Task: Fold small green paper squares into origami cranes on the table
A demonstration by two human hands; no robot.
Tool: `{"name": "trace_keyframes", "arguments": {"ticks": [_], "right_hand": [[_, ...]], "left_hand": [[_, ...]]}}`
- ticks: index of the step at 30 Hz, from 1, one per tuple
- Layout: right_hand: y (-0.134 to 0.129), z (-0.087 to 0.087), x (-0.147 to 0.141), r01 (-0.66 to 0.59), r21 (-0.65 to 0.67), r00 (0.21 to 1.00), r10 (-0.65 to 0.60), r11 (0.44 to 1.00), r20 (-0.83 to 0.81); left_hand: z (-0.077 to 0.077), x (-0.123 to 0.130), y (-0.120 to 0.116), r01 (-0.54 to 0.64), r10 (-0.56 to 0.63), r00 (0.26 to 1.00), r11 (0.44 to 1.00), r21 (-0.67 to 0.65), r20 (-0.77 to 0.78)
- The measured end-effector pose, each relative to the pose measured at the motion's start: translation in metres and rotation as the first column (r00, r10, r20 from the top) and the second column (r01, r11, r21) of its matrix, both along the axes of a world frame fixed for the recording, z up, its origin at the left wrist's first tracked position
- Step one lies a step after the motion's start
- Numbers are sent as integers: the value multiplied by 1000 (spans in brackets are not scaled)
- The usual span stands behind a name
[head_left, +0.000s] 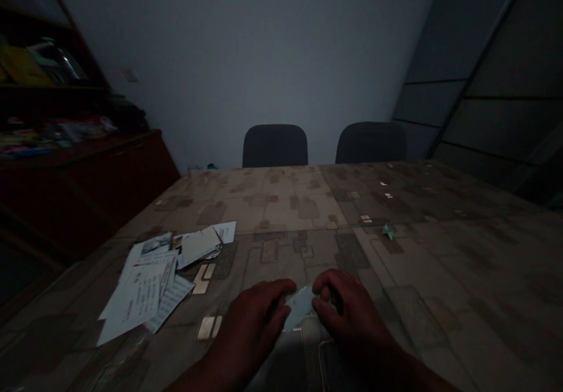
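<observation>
A small pale blue piece of paper [299, 306] is held between my two hands near the table's front edge. My left hand [259, 319] pinches its left side between thumb and fingers. On the right side, the thumb and curled fingers of my right hand [345, 307] close on the paper's edge. The paper looks slightly ragged along its upper edge. A small green folded paper piece [387, 231] lies farther back on the right of the table.
Printed sheets [136, 292] lie on the left of the patterned table [285, 193], with a stack of cards [200, 246] beside them. Two dark chairs [275, 146] [372, 143] stand behind the table. A red cabinet [101, 187] with shelves is at the left.
</observation>
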State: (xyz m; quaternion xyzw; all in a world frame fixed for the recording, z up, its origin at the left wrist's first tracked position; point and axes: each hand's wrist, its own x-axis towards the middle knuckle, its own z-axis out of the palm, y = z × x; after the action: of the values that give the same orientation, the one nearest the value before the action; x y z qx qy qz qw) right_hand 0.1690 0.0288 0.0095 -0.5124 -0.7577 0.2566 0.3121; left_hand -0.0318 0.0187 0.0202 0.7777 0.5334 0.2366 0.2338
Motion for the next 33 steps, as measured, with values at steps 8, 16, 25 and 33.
{"name": "trace_keyframes", "arguments": {"ticks": [8,16,25,33], "right_hand": [[-3,-5,-8,-34,2,993,34,999,117],[-5,-14,-10,11,40,992,-16,999,128],[-2,-12,-7,17,-23,993,-14,1000,116],[6,-3,-1,35,-47,991,-28,998,131]], "left_hand": [[-12,0,-11,104,-37,964,964,245,-262],[-23,-10,-17,301,-186,935,865,402,-300],[-28,-14,-26,109,-63,976,969,220,-206],[-30,-29,-34,275,-161,942,873,402,-296]]}}
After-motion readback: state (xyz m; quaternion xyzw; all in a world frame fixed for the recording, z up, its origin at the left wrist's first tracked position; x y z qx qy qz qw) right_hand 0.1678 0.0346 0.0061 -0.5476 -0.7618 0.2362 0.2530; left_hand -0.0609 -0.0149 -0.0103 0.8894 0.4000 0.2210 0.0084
